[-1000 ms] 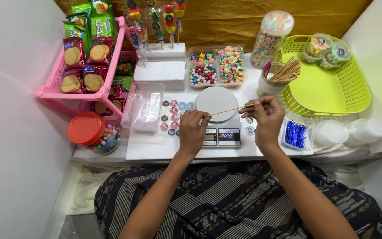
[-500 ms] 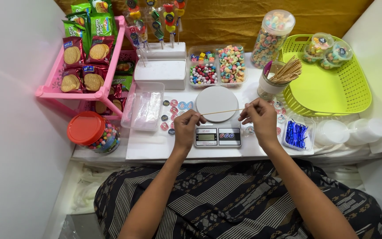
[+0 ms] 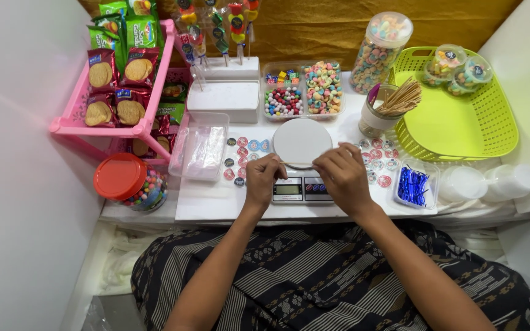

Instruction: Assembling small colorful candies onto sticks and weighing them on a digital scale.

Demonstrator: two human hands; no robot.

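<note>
Both my hands hover over a small digital kitchen scale [image 3: 300,189] with a round white platform [image 3: 302,141]. A thin wooden skewer [image 3: 299,164] runs level between them: my left hand [image 3: 263,179] pinches its left end, my right hand [image 3: 342,176] pinches its right end. The skewer lies across the near edge of the white platform. A cup of more wooden skewers [image 3: 383,110] stands to the right of the scale. Round stickers [image 3: 243,153] lie on the white mat on both sides of the scale.
A divided tray of coloured candies [image 3: 303,91] and a tall candy jar [image 3: 380,51] stand behind the scale. A lime basket [image 3: 461,122] with filled cups is at right, a pink snack rack [image 3: 118,79] and red-lidded jar [image 3: 129,181] at left. A clear box [image 3: 200,147] and blue twist ties [image 3: 413,186] lie nearby.
My right hand has come left and down from beside the skewer cup toward the scale. The skewer now lies lower, across the platform's near edge, held at both ends.
</note>
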